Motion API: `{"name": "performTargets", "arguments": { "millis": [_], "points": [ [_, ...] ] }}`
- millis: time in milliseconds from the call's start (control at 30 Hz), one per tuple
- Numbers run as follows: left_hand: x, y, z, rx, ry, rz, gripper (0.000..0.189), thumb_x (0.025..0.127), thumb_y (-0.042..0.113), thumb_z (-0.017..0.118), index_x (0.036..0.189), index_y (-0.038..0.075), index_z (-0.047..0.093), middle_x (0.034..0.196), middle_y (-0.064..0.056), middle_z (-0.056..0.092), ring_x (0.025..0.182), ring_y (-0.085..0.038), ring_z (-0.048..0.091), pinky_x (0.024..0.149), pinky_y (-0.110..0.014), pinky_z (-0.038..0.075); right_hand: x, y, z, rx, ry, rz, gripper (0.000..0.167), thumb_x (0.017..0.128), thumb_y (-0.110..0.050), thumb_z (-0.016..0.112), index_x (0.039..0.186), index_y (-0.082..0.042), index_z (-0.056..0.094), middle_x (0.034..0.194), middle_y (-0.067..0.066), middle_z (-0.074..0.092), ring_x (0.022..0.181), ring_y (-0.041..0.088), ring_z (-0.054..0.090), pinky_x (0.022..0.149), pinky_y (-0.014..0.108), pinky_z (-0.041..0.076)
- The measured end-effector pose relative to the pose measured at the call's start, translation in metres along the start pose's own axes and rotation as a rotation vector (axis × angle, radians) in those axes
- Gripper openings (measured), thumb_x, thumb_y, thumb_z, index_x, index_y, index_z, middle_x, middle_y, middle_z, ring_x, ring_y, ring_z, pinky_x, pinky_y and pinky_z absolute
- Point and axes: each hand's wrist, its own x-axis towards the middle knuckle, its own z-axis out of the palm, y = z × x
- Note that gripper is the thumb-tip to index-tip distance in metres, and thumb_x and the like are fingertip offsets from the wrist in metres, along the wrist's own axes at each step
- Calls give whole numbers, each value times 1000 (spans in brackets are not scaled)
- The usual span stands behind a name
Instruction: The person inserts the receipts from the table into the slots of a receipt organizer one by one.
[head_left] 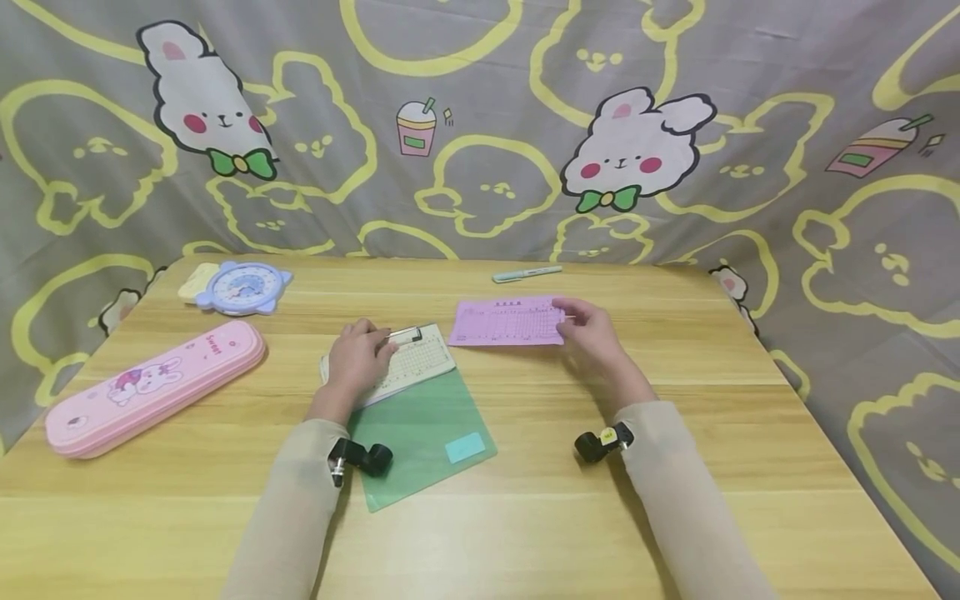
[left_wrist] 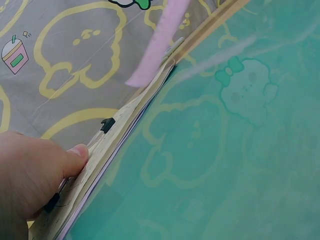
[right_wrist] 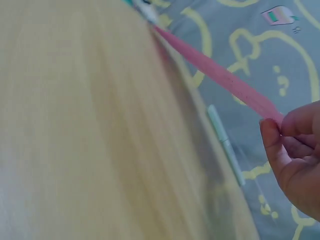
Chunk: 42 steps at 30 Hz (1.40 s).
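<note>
A green translucent clipboard (head_left: 427,433) lies on the wooden table (head_left: 525,517) with a stack of pale printed sheets (head_left: 420,362) under its metal clip (head_left: 405,335). My left hand (head_left: 358,357) rests on the stack and its thumb (left_wrist: 77,152) presses at the clip end. My right hand (head_left: 588,325) pinches the right edge of a pink printed sheet (head_left: 508,321), which is lifted just off the table. In the right wrist view the pink sheet (right_wrist: 225,82) runs edge-on from my fingertips (right_wrist: 280,125). It shows edge-on too in the left wrist view, as a pink sheet (left_wrist: 157,42) above the clipboard (left_wrist: 225,150).
A pink pencil case (head_left: 153,387) lies at the left. A blue toy clock (head_left: 242,287) stands at the back left. A light green pen (head_left: 527,272) lies at the back, also seen as a pen (right_wrist: 225,145) beside my right hand. A grey patterned cloth (head_left: 480,125) hangs behind.
</note>
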Motion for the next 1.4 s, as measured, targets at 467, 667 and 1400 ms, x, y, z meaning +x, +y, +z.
{"name": "performTargets", "arguments": {
  "millis": [467,667,1400],
  "points": [
    [1,-2,-1,5,5,-1,39,86,28,53,114,2,55,93,-8,48,79,-23,38,65,-35,32,-9,2,24,-15,-193,-58,27,77,7,54,104,7,57,101,19,55,77,17,52,66,24,45],
    [2,-1,-1,5,7,-8,39,85,28,53,114,2,56,94,-8,48,81,-23,38,67,-35,33,-10,6,40,-50,-301,-9,27,75,6,55,102,3,60,100,15,56,78,20,54,67,28,46],
    [1,1,-1,1,29,-27,38,81,27,58,111,3,58,93,-9,49,84,-24,41,68,-37,35,3,-17,114,-169,-365,54,23,76,2,57,97,-3,63,86,10,57,47,11,42,41,22,36]
  ]
}}
